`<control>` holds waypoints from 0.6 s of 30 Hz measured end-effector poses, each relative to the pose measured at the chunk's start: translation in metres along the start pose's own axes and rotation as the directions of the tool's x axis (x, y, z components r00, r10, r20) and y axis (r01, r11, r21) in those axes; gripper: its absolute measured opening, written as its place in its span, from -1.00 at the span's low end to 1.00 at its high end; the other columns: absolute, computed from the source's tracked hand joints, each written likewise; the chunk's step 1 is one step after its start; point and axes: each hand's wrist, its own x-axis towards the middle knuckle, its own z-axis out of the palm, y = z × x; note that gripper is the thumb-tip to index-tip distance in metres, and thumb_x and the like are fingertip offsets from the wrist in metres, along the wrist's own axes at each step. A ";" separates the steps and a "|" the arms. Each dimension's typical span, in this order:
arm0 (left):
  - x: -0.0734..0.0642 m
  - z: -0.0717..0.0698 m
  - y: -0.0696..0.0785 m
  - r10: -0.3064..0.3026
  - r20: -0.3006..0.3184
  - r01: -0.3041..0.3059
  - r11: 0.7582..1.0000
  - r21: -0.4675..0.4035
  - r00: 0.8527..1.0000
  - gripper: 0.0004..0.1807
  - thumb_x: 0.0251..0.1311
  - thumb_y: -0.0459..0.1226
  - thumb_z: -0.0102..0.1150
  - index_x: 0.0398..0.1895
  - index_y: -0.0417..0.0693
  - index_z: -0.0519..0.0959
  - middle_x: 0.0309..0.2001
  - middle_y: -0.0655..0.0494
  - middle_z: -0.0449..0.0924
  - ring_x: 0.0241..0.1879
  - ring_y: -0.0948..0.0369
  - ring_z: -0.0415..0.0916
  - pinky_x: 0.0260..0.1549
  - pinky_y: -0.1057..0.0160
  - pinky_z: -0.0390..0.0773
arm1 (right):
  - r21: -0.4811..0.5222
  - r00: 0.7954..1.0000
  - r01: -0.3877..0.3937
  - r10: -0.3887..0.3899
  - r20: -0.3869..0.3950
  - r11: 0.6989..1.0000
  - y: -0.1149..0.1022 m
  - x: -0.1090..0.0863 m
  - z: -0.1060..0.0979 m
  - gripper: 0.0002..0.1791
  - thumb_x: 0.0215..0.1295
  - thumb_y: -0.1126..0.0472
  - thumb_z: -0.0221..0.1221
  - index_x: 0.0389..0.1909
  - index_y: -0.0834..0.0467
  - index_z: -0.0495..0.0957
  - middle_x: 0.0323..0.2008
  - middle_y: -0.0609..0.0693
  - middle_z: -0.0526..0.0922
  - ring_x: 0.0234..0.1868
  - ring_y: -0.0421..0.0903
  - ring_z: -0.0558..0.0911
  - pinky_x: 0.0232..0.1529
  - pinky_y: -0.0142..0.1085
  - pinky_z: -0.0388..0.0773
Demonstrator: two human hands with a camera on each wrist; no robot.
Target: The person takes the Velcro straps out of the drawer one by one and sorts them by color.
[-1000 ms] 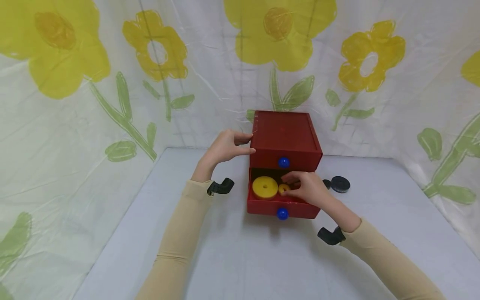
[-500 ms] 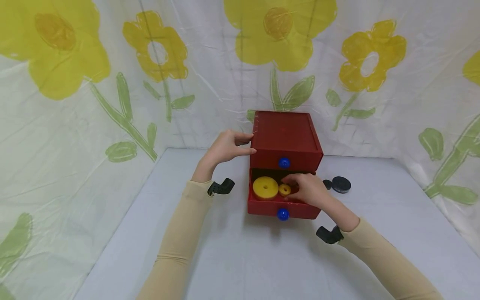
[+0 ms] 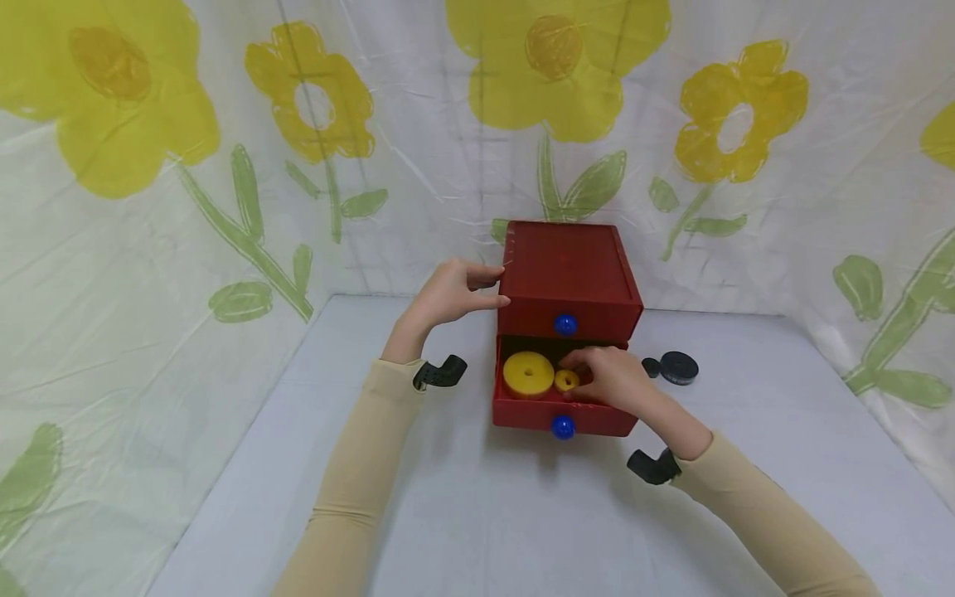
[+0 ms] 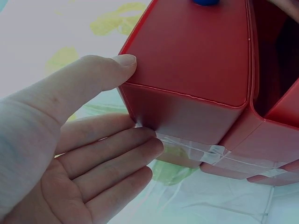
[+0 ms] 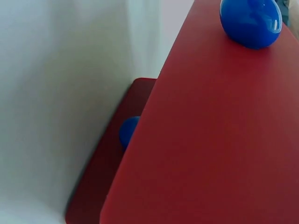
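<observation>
A dark red cabinet (image 3: 567,264) stands at the back of the table, its upper drawer closed and the drawer (image 3: 522,413) below pulled out. In that drawer lie a large yellow disc (image 3: 522,380) and a small yellow ring (image 3: 564,378). My left hand (image 3: 446,292) touches the cabinet's left front edge. In the left wrist view, the thumb (image 4: 105,72) rests on the front face and straight fingers (image 4: 112,151) reach along the side. My right hand (image 3: 618,377) is in the drawer, index finger and thumb spread beside the ring. The right wrist view does not show its fingers.
Dark round discs, one small (image 3: 652,366) and one larger (image 3: 679,367), lie on the table right of the cabinet. Blue knobs (image 3: 563,427) stick out from the drawers. Under the open drawer, another red drawer front (image 5: 100,172) with a knob shows. A flowered curtain (image 3: 418,141) hangs behind.
My right thumb and finger have come apart from the small yellow ring, which stays in the drawer. My left hand holds its place at the cabinet's edge.
</observation>
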 end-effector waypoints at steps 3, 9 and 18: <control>0.000 0.000 0.000 -0.003 0.000 0.003 1.000 -0.002 1.000 -0.36 0.05 -0.01 0.35 0.23 0.01 0.49 0.17 0.06 0.54 0.12 0.18 0.52 0.04 0.18 0.55 | 0.002 1.000 -0.003 0.003 0.001 1.000 -0.001 0.000 -0.001 -0.59 0.01 0.05 0.41 -0.09 0.10 0.68 -0.19 0.01 0.72 -0.15 -0.03 0.64 -0.14 -0.12 0.62; 0.000 0.000 0.001 0.004 -0.002 -0.004 1.000 0.009 1.000 -0.37 0.05 -0.02 0.36 0.21 0.01 0.51 0.16 0.06 0.55 0.11 0.18 0.54 0.04 0.18 0.54 | 0.063 1.000 0.020 -0.019 -0.006 0.998 0.000 0.000 -0.004 -0.62 0.01 0.06 0.41 -0.12 0.10 0.69 -0.21 -0.01 0.72 -0.20 -0.07 0.64 -0.18 -0.18 0.63; 0.000 -0.001 0.002 0.001 -0.001 0.000 1.000 0.007 1.000 -0.38 0.05 -0.03 0.36 0.21 0.01 0.51 0.16 0.07 0.55 0.11 0.18 0.53 0.05 0.18 0.54 | 0.224 0.999 0.032 -0.029 -0.014 0.974 0.003 -0.003 -0.010 -0.64 0.03 0.17 0.40 -0.11 0.18 0.67 -0.19 0.06 0.70 -0.22 -0.04 0.69 -0.18 -0.19 0.66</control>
